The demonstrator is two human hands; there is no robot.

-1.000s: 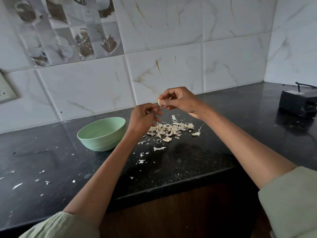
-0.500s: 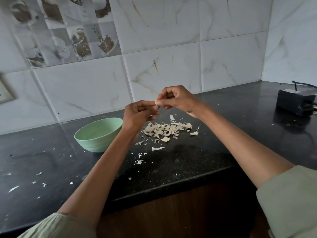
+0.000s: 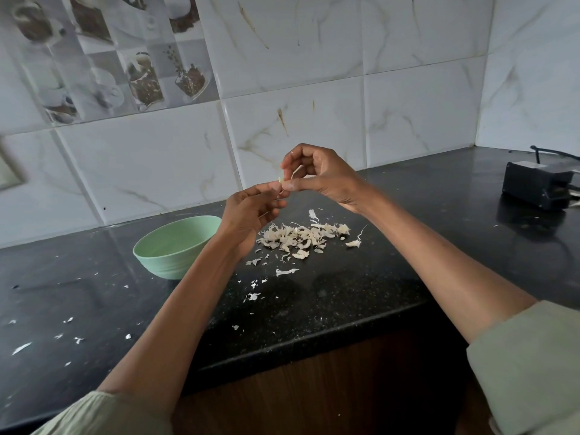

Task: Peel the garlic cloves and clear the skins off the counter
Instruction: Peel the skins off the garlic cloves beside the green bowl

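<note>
Garlic clove (image 3: 281, 181) held in air over table (image 3: 361, 287), pinched by right hand (image 3: 317, 175) thumb + forefinger; left hand (image 3: 251, 215) fingertips nip at its skin. Clove looks small, light, firm, likely slick once bare: grip at ends. Skins pile (image 3: 301, 236) below, papery, drifts easily. Green bowl (image 3: 175, 244) just left of pile.

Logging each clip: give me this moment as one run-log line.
phase: peeling | right hand: pinches clove | left hand: picks at its skin | skins: piled on counter | bowl: left of pile
</note>
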